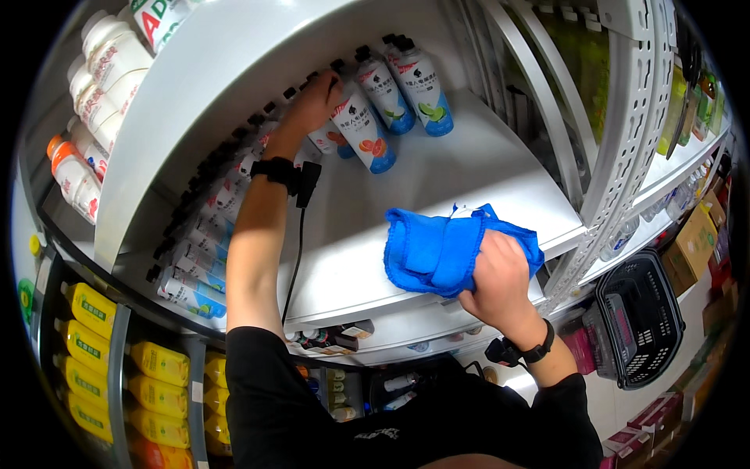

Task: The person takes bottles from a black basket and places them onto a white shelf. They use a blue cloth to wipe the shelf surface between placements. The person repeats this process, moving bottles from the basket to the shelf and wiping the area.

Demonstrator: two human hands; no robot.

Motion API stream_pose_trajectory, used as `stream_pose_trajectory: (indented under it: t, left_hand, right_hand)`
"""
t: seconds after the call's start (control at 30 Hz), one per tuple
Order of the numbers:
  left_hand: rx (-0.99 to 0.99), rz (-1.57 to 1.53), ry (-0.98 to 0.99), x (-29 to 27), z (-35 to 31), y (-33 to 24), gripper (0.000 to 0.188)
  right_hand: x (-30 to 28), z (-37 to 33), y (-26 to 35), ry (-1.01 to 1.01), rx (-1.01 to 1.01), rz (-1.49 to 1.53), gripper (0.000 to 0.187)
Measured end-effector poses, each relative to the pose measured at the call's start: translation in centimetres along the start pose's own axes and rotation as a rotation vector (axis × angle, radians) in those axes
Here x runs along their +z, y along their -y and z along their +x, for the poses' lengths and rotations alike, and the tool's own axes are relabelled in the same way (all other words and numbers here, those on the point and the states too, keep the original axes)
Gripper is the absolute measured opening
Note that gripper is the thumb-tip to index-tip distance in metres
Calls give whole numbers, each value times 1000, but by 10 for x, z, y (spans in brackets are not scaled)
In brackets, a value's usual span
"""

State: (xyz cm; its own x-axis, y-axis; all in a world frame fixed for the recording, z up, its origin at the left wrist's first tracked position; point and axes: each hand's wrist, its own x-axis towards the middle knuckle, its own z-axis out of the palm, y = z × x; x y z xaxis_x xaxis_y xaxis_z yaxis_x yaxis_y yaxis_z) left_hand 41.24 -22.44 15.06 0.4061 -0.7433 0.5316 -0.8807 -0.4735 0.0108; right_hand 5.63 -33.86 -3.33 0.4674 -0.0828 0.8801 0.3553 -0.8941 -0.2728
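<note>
My left hand [315, 102] reaches to the back of a white shelf [469, 176], its fingers closed around the top of a white and blue drink bottle [364, 134] with a grapefruit picture. That bottle leans, its base toward the front right. Close by on its right stand similar bottles with a lime picture [426, 90]. My right hand [500, 277] grips a folded blue cloth [430, 250] above the shelf's front edge. The fingertips under the cloth are hidden.
Several more black-capped bottles [191, 285] line the shelf's left side. A perforated metal upright [617, 164] borders it on the right. Yellow bottles [90, 352] fill racks at lower left. A black basket [641, 320] sits at lower right. White bottles [113, 59] stand on the shelf above.
</note>
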Motion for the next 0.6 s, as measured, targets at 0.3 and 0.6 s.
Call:
stream_pose_trajectory:
  t: [0.3,0.6]
  left_hand:
    - [-84,-30,275,-10,-1,-16,89]
    - [-68,101,195,8,13,7,94]
  right_hand:
    - [0,-3,-2,12,4,19,34]
    - [0,-2,-1,14,18,14,35]
